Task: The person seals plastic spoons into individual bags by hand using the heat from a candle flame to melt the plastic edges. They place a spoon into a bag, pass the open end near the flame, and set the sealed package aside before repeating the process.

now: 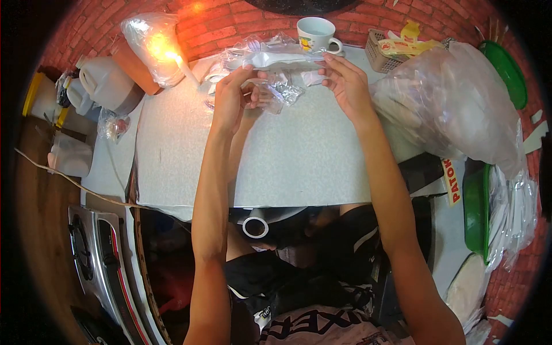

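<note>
From the head camera, the left hand and the right hand are both up near the far edge of the desk, at about twelve o'clock in the picture. Between them they hold a clear plastic bag with something white inside it. The left hand has its fingers curled and pinching the crinkly end of the bag. The right hand pinches the other end with its fingertips, the other fingers held loosely out. The bag looks very light, thin and soft, and it seems slippery, so I think it is best held by pinching the edges, just as now. At about one o'clock stands a white cup. At about two o'clock sits a big clear sack full of pale things, with a small basket behind it. At about ten o'clock is a white jug, and beside it a shiny bag over something orange. At about eight o'clock is a gas stove.
</note>
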Tool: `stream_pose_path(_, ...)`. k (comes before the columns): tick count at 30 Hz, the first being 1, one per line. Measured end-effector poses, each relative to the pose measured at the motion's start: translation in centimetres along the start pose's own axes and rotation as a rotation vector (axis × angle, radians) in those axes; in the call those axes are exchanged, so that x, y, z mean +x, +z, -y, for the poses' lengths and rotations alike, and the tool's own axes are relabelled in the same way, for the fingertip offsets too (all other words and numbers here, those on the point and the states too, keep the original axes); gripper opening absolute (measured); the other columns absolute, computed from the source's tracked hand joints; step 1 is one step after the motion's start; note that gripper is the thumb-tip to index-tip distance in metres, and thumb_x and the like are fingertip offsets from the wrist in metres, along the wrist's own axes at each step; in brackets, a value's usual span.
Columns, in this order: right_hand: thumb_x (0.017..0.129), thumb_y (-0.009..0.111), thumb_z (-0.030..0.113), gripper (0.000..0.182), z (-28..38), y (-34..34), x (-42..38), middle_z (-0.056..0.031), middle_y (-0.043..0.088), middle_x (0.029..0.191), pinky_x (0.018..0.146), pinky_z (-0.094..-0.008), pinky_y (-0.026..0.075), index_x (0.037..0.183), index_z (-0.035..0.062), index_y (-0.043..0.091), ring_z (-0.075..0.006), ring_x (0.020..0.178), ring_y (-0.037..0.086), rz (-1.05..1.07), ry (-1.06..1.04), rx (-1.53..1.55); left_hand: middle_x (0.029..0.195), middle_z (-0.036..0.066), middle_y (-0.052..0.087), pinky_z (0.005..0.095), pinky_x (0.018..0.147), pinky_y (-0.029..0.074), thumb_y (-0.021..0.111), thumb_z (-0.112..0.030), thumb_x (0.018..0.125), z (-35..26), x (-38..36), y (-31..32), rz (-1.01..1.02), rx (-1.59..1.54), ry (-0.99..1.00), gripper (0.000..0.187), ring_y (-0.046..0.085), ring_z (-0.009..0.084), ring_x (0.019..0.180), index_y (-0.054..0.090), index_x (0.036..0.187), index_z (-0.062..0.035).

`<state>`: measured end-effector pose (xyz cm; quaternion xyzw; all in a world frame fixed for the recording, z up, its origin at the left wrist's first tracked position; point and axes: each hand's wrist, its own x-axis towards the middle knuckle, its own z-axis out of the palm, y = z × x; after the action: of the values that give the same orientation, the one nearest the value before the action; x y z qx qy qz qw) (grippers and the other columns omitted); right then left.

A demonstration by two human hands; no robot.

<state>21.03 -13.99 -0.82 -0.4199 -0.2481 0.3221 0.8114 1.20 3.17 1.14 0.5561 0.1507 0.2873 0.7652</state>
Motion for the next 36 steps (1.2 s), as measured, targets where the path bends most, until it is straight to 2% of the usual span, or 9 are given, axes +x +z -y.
stream_pose_path(8, 0.103, 0.06, 0.016, 0.03, 0.5, 0.6, -0.3, -0.0075, 0.07, 0.111, 0.073, -0.0264, 0.051, 0.128, -0.0012, 0.064, -0.0151, 0.093, 0.066, 0.005, 0.025, 0.009, 0.098, 0.012, 0.072, 0.0265, 0.054, 0.045, 0.058, -0.025, 0.1, 0.1, -0.1, 0.0, 0.02, 0.031, -0.022, 0.023, 0.054, 0.0114, 0.062, 0.065, 0.105, -0.0037)
stream_pose_path(11, 0.101, 0.065, 0.018, 0.03, 0.1, 0.3, -0.2, -0.0079, 0.07, 0.109, 0.072, -0.0287, 0.055, 0.122, -0.0031, 0.067, -0.0175, 0.091, 0.068, 0.022, 0.02, 0.043, 0.094, 0.011, 0.071, 0.0267, 0.052, 0.048, 0.058, -0.024, 0.099, 0.1, -0.3, 0.1, 0.077, 0.133, -0.088, 0.026, 0.059, 0.0126, 0.062, 0.065, 0.112, -0.0028)
stream_pose_path(14, 0.101, 0.065, 0.018, 0.03, -0.3, 0.6, -0.3, -0.0071, 0.07, 0.106, 0.07, -0.0275, 0.055, 0.122, -0.0036, 0.067, -0.0156, 0.09, 0.068, 0.102, 0.011, 0.026, 0.093, 0.011, 0.071, 0.0264, 0.047, 0.05, 0.059, -0.028, 0.101, -0.5, -1.2, 1.4, 0.283, 0.245, -0.192, 0.033, 0.065, 0.0147, 0.061, 0.063, 0.122, -0.0026)
stream_pose_path(18, 0.101, 0.064, 0.018, 0.029, -0.7, 1.5, -1.0, -0.0048, 0.071, 0.097, 0.067, -0.0238, 0.051, 0.121, -0.0033, 0.069, -0.0104, 0.082, 0.065, 0.285, 0.048, -0.208, 0.093, 0.009, 0.071, 0.0256, 0.045, 0.049, 0.056, -0.035, 0.105, -0.5, -2.2, 2.9, 0.436, 0.334, -0.325, 0.036, 0.064, 0.0134, 0.057, 0.064, 0.121, -0.004)
stream_pose_path(20, 0.1, 0.064, 0.016, 0.029, -0.4, 2.0, -1.5, -0.0026, 0.069, 0.09, 0.066, -0.0216, 0.049, 0.122, -0.0019, 0.07, -0.0073, 0.075, 0.061, 0.377, 0.086, -0.362, 0.091, 0.009, 0.071, 0.0254, 0.045, 0.049, 0.055, -0.035, 0.106, 0.1, -2.1, 3.2, 0.432, 0.35, -0.313, 0.035, 0.063, 0.0128, 0.055, 0.064, 0.118, -0.0038)
stream_pose_path(23, 0.102, 0.062, 0.014, 0.027, -0.4, 2.1, -1.5, -0.0027, 0.067, 0.091, 0.066, -0.0231, 0.049, 0.122, -0.0024, 0.069, -0.0088, 0.076, 0.06, 0.405, 0.13, -0.329, 0.086, 0.008, 0.069, 0.0248, 0.044, 0.047, 0.053, -0.034, 0.107, 0.9, -1.6, 2.5, 0.444, 0.33, -0.27, 0.033, 0.06, 0.0114, 0.053, 0.064, 0.111, -0.0032)
stream_pose_path(30, 0.103, 0.06, 0.017, 0.031, -0.1, 2.3, -1.5, -0.0022, 0.065, 0.091, 0.067, -0.0242, 0.05, 0.129, 0.0002, 0.065, -0.0085, 0.078, 0.06, 0.29, 0.041, -0.3, 0.074, 0.005, 0.064, 0.0229, 0.042, 0.041, 0.055, -0.03, 0.107, 1.0, -1.3, 2.3, 0.352, 0.262, -0.191, 0.03, 0.051, 0.0082, 0.047, 0.063, 0.1, -0.0016)
stream_pose_path(32, 0.1, 0.064, 0.018, 0.027, -0.4, 2.2, -1.3, -0.0028, 0.068, 0.09, 0.064, -0.025, 0.052, 0.118, -0.0011, 0.07, -0.0082, 0.078, 0.062, 0.229, 0.006, -0.279, 0.072, 0.005, 0.063, 0.0228, 0.041, 0.04, 0.055, -0.03, 0.107, 1.3, -1.1, 2.1, 0.326, 0.221, -0.176, 0.03, 0.051, 0.0084, 0.047, 0.063, 0.1, -0.0013)
stream_pose_path(36, 0.1, 0.065, 0.022, 0.027, -0.8, 3.0, -1.7, -0.0026, 0.067, 0.087, 0.06, -0.0244, 0.052, 0.113, -0.0011, 0.071, -0.0081, 0.072, 0.062, 0.221, 0.027, -0.352, 0.07, 0.005, 0.063, 0.024, 0.043, 0.041, 0.056, -0.028, 0.107, 1.5, -0.8, 2.1, 0.208, 0.207, -0.076, 0.03, 0.052, 0.0094, 0.048, 0.063, 0.102, 0.0)
